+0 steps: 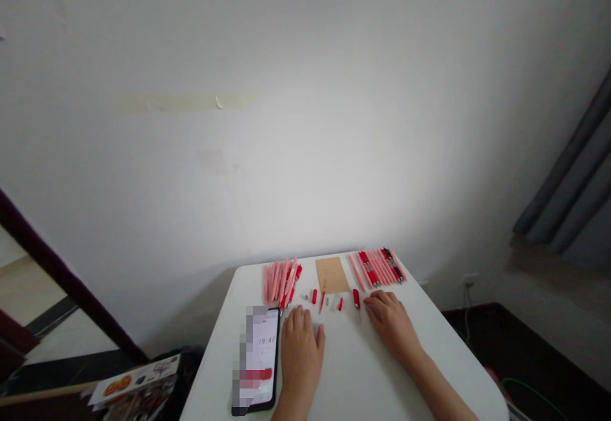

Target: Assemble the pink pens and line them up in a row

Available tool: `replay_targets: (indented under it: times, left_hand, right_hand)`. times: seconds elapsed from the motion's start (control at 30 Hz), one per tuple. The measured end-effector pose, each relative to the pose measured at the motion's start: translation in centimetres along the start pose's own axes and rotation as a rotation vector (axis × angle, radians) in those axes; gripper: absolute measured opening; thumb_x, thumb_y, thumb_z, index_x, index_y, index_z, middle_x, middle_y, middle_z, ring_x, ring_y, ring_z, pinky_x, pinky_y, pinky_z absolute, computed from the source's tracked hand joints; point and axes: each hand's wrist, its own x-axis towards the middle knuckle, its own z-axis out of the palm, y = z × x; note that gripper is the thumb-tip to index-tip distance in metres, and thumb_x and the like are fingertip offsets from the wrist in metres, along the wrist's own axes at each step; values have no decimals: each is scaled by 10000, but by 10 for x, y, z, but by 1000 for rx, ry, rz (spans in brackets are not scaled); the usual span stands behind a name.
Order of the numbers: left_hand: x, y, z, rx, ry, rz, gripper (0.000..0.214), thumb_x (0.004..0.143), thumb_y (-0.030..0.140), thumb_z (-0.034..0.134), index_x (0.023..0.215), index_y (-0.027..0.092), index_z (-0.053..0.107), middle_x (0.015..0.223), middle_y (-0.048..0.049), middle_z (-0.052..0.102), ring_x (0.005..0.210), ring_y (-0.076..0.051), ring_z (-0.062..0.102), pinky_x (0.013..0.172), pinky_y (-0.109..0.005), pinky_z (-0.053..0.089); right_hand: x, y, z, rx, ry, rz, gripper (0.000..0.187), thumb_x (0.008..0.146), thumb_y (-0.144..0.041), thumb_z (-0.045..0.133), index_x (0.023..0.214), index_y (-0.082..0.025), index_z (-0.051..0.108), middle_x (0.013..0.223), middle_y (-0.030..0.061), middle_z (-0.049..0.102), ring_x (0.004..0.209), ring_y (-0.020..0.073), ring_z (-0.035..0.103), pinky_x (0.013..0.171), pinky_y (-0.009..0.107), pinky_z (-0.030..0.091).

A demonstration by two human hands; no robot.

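My left hand (301, 346) lies flat on the white table (353, 376), fingers stretched out and holding nothing. A phone (261, 360) showing 19:47 lies just left of it. My right hand (392, 320) rests palm down, fingers loosely extended, with nothing visible in it. Close to its fingertips is a red pen part (356, 299) with a thin pale piece below it. Between the hands lie other loose pen parts: a short red barrel piece (314, 296), a slim red refill (322, 301), a small spring-like piece (327, 302) and a red-tipped clear piece (340, 304).
A loose pile of pink and red pens (279, 281) lies at the table's back left. Pens in a neat row (377, 269) lie at the back right. Between them sits a brown card (333, 273). The wall (305, 121) stands behind the table; a box (136, 379) is at lower left.
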Motion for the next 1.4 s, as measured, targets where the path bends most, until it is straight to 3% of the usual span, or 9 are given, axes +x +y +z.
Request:
replay_targets:
  times: [0.23,0.47,0.97,1.23,1.4]
  left_hand:
    - [0,0,0,-6,-9,-11,327,864,306,442,1098,136,595,1173,-124,590,1113,-260,523,961,-439,445]
    - [0,0,0,-36,5,-26,307,862,295,437,1085,152,593,1161,-114,587,1107,-255,522,958,-439,441]
    - [1,2,-4,-19,-20,-34,327,861,314,461,1099,135,595,1170,-128,593,1105,-261,525,954,-440,445]
    - [3,2,-10,-58,35,-2,233,831,251,516,1008,153,630,1058,-88,636,1059,-256,531,950,-456,444]
    - [14,13,-15,-212,77,38,211,786,204,579,982,230,653,1103,-46,625,1129,-255,493,996,-491,407]
  right_hand:
    - [13,-10,-3,129,32,-46,189,853,-244,548,997,-234,669,1026,73,660,967,227,570,845,367,466]
    - [27,-33,4,119,-57,-87,159,784,-177,599,902,-229,692,968,47,689,983,228,555,874,366,447]
    - [29,-38,11,130,-93,-75,148,801,-167,569,840,-231,697,876,33,698,971,225,555,882,356,423]
    - [29,-25,16,191,-27,-60,177,808,-178,583,930,-223,703,936,63,672,956,233,547,872,378,430]
    - [32,-8,16,234,69,-52,218,854,-216,560,1024,-231,695,971,88,643,963,238,540,846,369,440]
